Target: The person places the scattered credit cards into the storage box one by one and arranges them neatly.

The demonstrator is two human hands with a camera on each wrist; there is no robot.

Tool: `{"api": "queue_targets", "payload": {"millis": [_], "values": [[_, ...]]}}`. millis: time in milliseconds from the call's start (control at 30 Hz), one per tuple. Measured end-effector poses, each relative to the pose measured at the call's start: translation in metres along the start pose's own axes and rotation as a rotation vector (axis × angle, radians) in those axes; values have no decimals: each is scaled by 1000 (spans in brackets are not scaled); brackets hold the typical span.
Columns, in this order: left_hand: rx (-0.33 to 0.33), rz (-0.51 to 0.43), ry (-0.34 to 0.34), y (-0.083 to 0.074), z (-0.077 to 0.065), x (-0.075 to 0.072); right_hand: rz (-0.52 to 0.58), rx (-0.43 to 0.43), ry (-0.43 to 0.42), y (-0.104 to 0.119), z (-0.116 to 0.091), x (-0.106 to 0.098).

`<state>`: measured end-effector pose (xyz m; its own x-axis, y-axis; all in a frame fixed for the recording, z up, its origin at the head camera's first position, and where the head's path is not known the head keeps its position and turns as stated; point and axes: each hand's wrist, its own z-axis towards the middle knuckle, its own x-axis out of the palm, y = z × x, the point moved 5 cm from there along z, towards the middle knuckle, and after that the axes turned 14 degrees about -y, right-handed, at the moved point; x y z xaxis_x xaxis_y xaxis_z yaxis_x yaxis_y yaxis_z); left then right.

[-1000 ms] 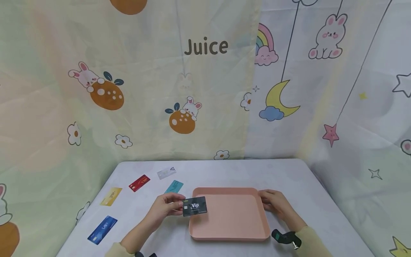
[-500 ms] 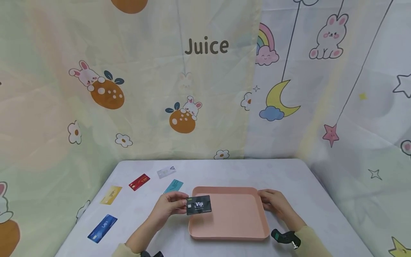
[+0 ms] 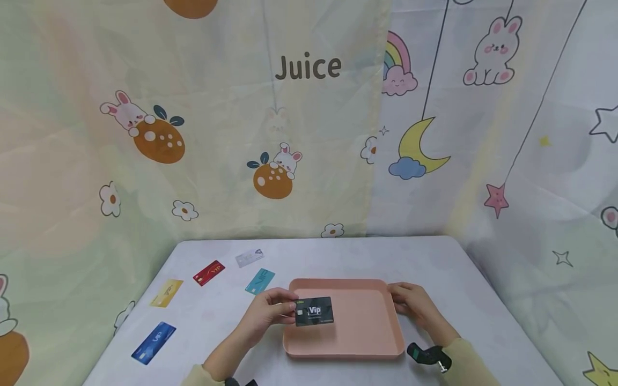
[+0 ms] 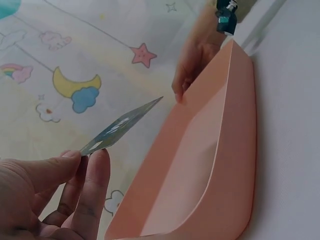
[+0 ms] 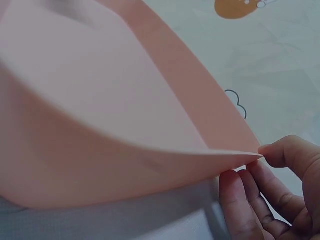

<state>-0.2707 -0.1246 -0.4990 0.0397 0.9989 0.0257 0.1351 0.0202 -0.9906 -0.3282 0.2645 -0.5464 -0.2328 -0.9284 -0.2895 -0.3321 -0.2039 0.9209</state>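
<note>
Between thumb and fingers, my left hand (image 3: 269,312) pinches a black "Vip" card (image 3: 314,311) by its left edge. The card is over the left half of a shallow pink tray (image 3: 369,327), its printed face toward the head camera. In the left wrist view the card (image 4: 122,125) appears thin and slanted, above the tray's wall (image 4: 232,165). My right hand (image 3: 416,304) grips the tray at its far right corner. There the right wrist view has the thumb (image 5: 287,152) on the rim and the fingers (image 5: 240,205) against the outer wall.
Left of the tray, several cards lie spread on the white table (image 3: 410,257): blue (image 3: 153,343), gold (image 3: 167,293), red (image 3: 209,273), silver (image 3: 249,258) and teal (image 3: 259,281). The teal one is close behind my left hand. Printed curtains (image 3: 222,107) surround the table.
My left hand has carried the black card rightward, from the tray's left rim to over its inside. The teal card shows more fully now. My right hand and the tray have stayed put.
</note>
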Motion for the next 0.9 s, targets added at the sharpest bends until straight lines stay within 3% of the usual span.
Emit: {"api": "queue_targets", "payload": {"millis": [900], "values": [[3, -78, 41, 5, -9, 43, 10, -1, 12, 0, -1, -1]]}}
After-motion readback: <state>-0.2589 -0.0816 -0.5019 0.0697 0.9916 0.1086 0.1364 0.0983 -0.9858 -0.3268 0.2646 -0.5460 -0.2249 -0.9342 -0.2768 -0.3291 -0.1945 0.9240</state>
